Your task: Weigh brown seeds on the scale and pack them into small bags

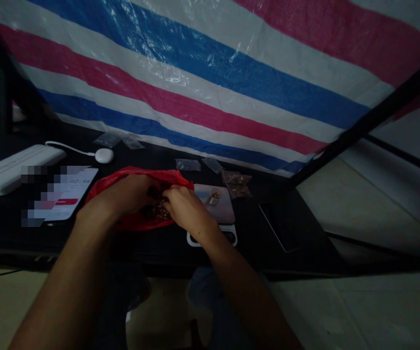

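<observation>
A red plastic bag (133, 224) lies with its mouth spread wide, holding a heap of small brown bean-like pieces (159, 210). My left hand (139, 189) reaches into the bag from the left, fingers bent down over the pieces and partly in shadow. From the right, my right hand (180, 201) dips in over the rim, its fingers curled together close to the left fingertips. Whatever either hand pinches is too dark to make out. Beside the right hand is a small digital scale (226, 209), with a little metal cup (214, 197) of brown pieces on its plate.
Small clear bags (188, 165) lie along the back, and filled ones (237, 183) sit behind the scale. A dark phone (277, 227) is at right; a lit phone (82, 184), a white power bank (20, 167) and a round white charger (104, 155) are at left. Striped sheeting (195, 87) hangs behind.
</observation>
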The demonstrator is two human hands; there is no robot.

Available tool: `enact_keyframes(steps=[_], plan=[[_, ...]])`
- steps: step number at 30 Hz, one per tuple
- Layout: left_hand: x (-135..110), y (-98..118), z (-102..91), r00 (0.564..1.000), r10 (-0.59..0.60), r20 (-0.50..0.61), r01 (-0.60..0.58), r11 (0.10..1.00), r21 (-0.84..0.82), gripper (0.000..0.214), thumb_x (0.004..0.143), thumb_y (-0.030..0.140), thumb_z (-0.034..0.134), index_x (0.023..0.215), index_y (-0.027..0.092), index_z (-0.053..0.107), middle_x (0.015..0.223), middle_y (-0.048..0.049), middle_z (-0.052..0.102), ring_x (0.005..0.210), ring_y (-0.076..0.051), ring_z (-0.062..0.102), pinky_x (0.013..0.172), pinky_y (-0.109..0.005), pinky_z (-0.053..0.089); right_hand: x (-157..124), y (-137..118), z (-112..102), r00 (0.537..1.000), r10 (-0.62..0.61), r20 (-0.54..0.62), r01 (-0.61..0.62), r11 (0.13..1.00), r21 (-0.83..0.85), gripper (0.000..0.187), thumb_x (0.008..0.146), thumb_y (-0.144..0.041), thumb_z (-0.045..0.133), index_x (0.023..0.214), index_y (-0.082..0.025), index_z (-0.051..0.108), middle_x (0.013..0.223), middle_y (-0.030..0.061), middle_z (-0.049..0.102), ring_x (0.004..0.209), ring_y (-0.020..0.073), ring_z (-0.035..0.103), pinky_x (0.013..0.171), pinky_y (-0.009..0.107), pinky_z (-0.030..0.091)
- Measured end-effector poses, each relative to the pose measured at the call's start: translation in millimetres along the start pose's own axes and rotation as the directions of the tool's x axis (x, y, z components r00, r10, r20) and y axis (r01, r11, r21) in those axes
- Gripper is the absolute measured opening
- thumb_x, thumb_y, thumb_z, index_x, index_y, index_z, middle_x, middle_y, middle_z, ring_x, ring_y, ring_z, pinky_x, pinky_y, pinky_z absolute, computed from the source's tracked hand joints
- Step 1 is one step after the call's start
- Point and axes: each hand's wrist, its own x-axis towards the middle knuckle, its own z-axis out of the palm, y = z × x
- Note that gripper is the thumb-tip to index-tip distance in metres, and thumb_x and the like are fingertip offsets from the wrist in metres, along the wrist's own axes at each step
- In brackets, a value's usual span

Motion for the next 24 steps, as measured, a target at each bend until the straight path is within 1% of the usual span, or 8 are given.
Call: enact_keyframes(steps=[3, 6, 9, 12, 15, 18, 21, 24], plan=[[-0.1, 1.8, -3.8, 1.000, -0.003, 0.017, 0.001, 0.997, 0.080, 0.028, 0.081, 0.016, 0.060, 0.097, 0.022, 0.082, 0.097, -0.0063, 0.082, 0.083, -0.023, 0.073, 0.075, -0.028, 0.050, -0.3, 3.8, -1.7, 1.000, -0.010, -0.010, 0.010, 0.999, 0.034, 0.019, 0.098, -0.012, 0.058, 0.095, -0.013, 0.076, 0.101, 0.0114, 0.076, 0.092, 0.0198, 0.071, 0.079, 0.029, 0.049], [-3.8, 7.2, -8.0, 0.999, 0.029, 0.014, -0.030, 0.999, 0.043, 0.029, 0.084, 0.016, 0.057, 0.099, 0.021, 0.081, 0.099, -0.0044, 0.082, 0.084, -0.020, 0.072, 0.076, -0.026, 0.049, -1.7, 6.4, -6.9, 0.997, -0.056, -0.049, 0.061, 0.992, 0.106, 0.015, 0.098, -0.015, 0.062, 0.097, -0.014, 0.078, 0.098, 0.0096, 0.077, 0.092, 0.0183, 0.070, 0.080, 0.028, 0.048], [-5.7, 10.6, -9.2, 0.997, 0.070, 0.025, -0.070, 0.997, 0.007, 0.032, 0.086, 0.016, 0.054, 0.101, 0.023, 0.081, 0.100, -0.0017, 0.082, 0.085, -0.019, 0.072, 0.077, -0.025, 0.050, -6.3, 8.2, -18.3, 0.993, -0.080, -0.087, 0.095, 0.978, 0.184, 0.016, 0.096, -0.014, 0.064, 0.102, -0.015, 0.079, 0.099, 0.0085, 0.079, 0.092, 0.0175, 0.071, 0.082, 0.027, 0.048], [-3.7, 8.8, -7.1, 0.996, 0.080, 0.030, -0.080, 0.997, -0.007, 0.029, 0.085, 0.020, 0.058, 0.100, 0.027, 0.082, 0.099, -0.0011, 0.082, 0.083, -0.020, 0.073, 0.078, -0.027, 0.052, -15.9, 13.1, -35.3, 0.995, -0.035, -0.096, 0.057, 0.970, 0.236, 0.018, 0.095, -0.013, 0.065, 0.104, -0.016, 0.080, 0.100, 0.0087, 0.080, 0.091, 0.0183, 0.072, 0.082, 0.028, 0.050], [-1.0, 5.9, -4.5, 0.997, 0.066, 0.034, -0.064, 0.997, -0.051, 0.028, 0.083, 0.023, 0.061, 0.099, 0.030, 0.083, 0.098, -0.0009, 0.082, 0.083, -0.022, 0.075, 0.079, -0.029, 0.054, -29.8, 24.1, -54.9, 0.989, 0.000, -0.145, 0.041, 0.960, 0.278, 0.018, 0.094, -0.014, 0.066, 0.102, -0.018, 0.081, 0.103, 0.0077, 0.081, 0.093, 0.0187, 0.074, 0.085, 0.030, 0.052], [-0.4, 6.7, -3.8, 0.996, 0.077, 0.045, -0.074, 0.995, -0.071, 0.027, 0.083, 0.025, 0.062, 0.101, 0.029, 0.083, 0.099, -0.0013, 0.082, 0.084, -0.023, 0.075, 0.081, -0.030, 0.055, -44.8, 39.2, -72.0, 0.976, 0.087, -0.200, -0.025, 0.955, 0.294, 0.017, 0.092, -0.015, 0.067, 0.102, -0.018, 0.081, 0.105, 0.0080, 0.081, 0.096, 0.0196, 0.074, 0.087, 0.031, 0.054], [-0.9, 10.0, -3.8, 0.995, 0.064, 0.080, -0.058, 0.995, -0.078, 0.029, 0.085, 0.024, 0.060, 0.105, 0.027, 0.082, 0.103, -0.0023, 0.082, 0.087, -0.023, 0.075, 0.082, -0.031, 0.055, -56.7, 54.3, -82.0, 0.959, 0.190, -0.212, -0.128, 0.953, 0.275, 0.018, 0.091, -0.015, 0.068, 0.104, -0.017, 0.081, 0.102, 0.0087, 0.081, 0.092, 0.0204, 0.075, 0.084, 0.031, 0.055], [-0.5, 12.4, -2.6, 0.995, 0.061, 0.073, -0.054, 0.994, -0.094, 0.028, 0.085, 0.025, 0.061, 0.105, 0.026, 0.081, 0.106, -0.0031, 0.082, 0.090, -0.024, 0.075, 0.082, -0.032, 0.055, -62.6, 64.4, -84.1, 0.949, 0.236, -0.207, -0.180, 0.949, 0.257, 0.017, 0.090, -0.012, 0.068, 0.100, -0.016, 0.081, 0.100, 0.0093, 0.082, 0.091, 0.0208, 0.076, 0.082, 0.030, 0.055]])
